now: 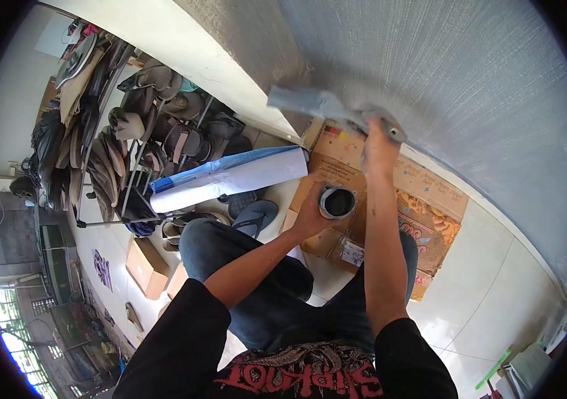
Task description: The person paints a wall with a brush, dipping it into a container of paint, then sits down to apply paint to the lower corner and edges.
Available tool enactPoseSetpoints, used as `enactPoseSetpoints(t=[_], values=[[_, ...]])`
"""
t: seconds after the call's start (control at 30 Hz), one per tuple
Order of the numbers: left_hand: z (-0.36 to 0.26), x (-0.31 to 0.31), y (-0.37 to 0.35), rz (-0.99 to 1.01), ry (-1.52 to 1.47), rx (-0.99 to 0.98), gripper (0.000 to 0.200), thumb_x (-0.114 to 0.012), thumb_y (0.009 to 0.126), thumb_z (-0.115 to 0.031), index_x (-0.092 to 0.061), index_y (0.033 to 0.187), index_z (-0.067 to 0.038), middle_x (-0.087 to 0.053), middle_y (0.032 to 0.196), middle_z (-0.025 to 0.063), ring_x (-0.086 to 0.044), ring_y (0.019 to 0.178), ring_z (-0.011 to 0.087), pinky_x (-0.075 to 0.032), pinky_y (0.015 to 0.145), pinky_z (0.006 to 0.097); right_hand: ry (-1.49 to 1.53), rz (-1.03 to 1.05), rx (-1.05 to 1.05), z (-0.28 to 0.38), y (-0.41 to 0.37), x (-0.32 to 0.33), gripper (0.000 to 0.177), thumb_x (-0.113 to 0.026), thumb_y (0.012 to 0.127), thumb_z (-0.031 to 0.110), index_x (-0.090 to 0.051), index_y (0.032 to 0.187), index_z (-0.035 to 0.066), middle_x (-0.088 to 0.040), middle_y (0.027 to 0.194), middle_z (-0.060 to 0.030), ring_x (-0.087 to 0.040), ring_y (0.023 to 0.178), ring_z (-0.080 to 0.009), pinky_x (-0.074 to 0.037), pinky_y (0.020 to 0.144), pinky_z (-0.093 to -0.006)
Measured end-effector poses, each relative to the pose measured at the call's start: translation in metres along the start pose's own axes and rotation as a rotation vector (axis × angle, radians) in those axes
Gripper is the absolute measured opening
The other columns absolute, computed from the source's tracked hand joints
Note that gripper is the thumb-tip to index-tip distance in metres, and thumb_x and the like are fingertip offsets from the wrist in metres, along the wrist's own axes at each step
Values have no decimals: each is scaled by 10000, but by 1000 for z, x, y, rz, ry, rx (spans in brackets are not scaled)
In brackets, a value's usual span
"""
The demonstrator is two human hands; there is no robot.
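Observation:
My left hand (310, 211) is wrapped round the side of a small open can (337, 202), dark inside with a grey-smeared rim, held above the cardboard. My right hand (382, 147) is raised near the grey wall (443, 73), its fingers closed on the handle of a paint brush (310, 103). Motion blurs the brush, whose grey-blue head points left towards the wall's corner. Whether its tip touches the wall I cannot tell. Flattened cardboard (429, 183) lies on the floor under both hands.
Left of the can lies a white and blue roll (237, 174). A rack of sandals and shoes (143, 126) stands at the upper left. Blue flip-flops (257, 216) lie near my knee. A cardboard box (147, 267) sits on the tiled floor at the left.

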State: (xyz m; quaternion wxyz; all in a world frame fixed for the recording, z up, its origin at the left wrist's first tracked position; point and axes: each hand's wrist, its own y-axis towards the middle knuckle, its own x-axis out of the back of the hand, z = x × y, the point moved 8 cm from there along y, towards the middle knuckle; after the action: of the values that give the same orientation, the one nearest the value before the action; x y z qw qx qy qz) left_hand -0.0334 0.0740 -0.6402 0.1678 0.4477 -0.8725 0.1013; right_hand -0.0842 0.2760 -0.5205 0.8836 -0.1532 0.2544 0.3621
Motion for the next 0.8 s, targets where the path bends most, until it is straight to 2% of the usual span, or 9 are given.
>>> enactPoseSetpoints(t=[0.07, 0.2, 0.3, 0.37, 0.4, 0.47, 0.57, 0.7, 0.8], values=[[2, -1, -3, -2, 18, 1, 903, -919, 561, -44, -445, 1330, -44, -597, 1196, 177, -605, 1158, 353, -487, 989, 422, 229, -36, -18, 20, 0, -11, 182, -676, 922, 74, -676, 1041, -64, -666, 1100, -172, -701, 962, -278, -661, 825, -408], [2, -1, 1, 25, 17, -8, 949, -919, 561, -44, -425, 1370, -43, -597, 1217, 177, -598, 1175, 359, -481, 1001, 424, 256, -90, -16, 3, 13, -30, 234, -692, 915, 85, -640, 1071, -81, -647, 1145, -185, -690, 999, -278, -663, 830, -421], [7, -4, 3, 17, 35, 6, 927, -920, 558, -45, -436, 1350, -45, -597, 1221, 174, -597, 1174, 361, -479, 1003, 421, -30, 66, -17, -60, 16, -17, 246, -717, 903, 95, -652, 1076, -66, -653, 1154, -169, -687, 980, -231, -641, 823, -352], [9, -3, 3, 13, 34, 14, 905, -920, 556, -46, -448, 1328, -47, -599, 1218, 172, -598, 1170, 362, -479, 1003, 419, -469, -299, 215, -79, 17, 36, 218, -684, 923, 61, -654, 1107, -52, -685, 1085, -136, -689, 974, -209, -641, 795, -349], [6, -3, 3, 21, 16, 15, 890, -921, 557, -48, -453, 1314, -51, -599, 1214, 172, -599, 1167, 364, -479, 1002, 421, -471, -302, 211, -74, 18, 46, 218, -684, 923, 61, -654, 1107, -52, -685, 1085, -136, -689, 974, -209, -641, 795, -349], [7, -5, 5, 31, -4, 18, 876, -923, 557, -50, -458, 1299, -56, -599, 1210, 172, -599, 1164, 365, -479, 1001, 422, -63, -25, 53, -69, 23, 41, 183, -695, 921, 77, -665, 1043, -56, -690, 1060, -144, -709, 878, -218, -611, 641, -281], [7, -7, 2, 57, -26, 5, 871, -922, 565, -49, -455, 1300, -64, -598, 1204, 171, -597, 1171, 364, -479, 1003, 430, 12, -41, 7, -32, 15, 18, 191, -696, 930, 77, -652, 1037, -75, -687, 1048, -154, -715, 847, -234, -584, 570, -261], [3, -8, 4, 62, 35, 43, 892, -929, 582, -49, -448, 1333, -71, -589, 1219, 142, -588, 1182, 317, -471, 1021, 412, 257, -198, -80, -54, 15, 11, 159, -737, 902, 74, -717, 981, -62, -719, 971, -112, -677, 874, -161, -585, 766, -293], [12, -11, 3, 77, 28, 56, 943, -941, 588, -49, -432, 1381, -78, -578, 1248, 119, -577, 1201, 277, -457, 1047, 394, -87, -46, 48, -119, 23, 43, 211, -763, 889, 85, -692, 1022, -63, -704, 1046, -128, -675, 895, -159, -576, 786, -289]])
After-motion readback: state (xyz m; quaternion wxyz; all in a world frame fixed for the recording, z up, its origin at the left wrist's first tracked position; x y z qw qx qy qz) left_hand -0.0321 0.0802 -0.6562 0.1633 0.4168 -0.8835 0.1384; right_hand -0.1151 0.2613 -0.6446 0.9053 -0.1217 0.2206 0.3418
